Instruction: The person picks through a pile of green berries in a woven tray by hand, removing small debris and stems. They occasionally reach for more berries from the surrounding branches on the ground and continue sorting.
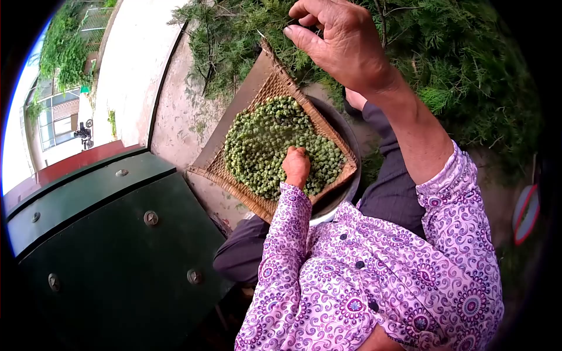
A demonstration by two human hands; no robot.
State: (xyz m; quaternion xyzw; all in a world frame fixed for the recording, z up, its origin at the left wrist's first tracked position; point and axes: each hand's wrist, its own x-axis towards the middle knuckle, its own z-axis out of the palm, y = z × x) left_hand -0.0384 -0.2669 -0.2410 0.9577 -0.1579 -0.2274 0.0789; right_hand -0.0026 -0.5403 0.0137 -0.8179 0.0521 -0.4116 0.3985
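A woven bamboo tray (234, 169) rests on a round metal basin (350, 146) over my lap and holds a heap of small green pods (263, 140). My left hand (296, 165) lies on the near side of the heap, its fingers curled into the pods. My right hand (342, 41) is raised above the tray's far corner, against the feathery green branches (456, 64). Its thumb and fingers are pinched together on a sprig there. What lies between the fingertips is too small to make out.
A dark green metal body with bolts (117, 245) fills the lower left, close to my knee. A concrete surface and wall (170, 111) lie beyond the tray. The foliage covers the top and right. A red and white object (525, 213) sits at the right edge.
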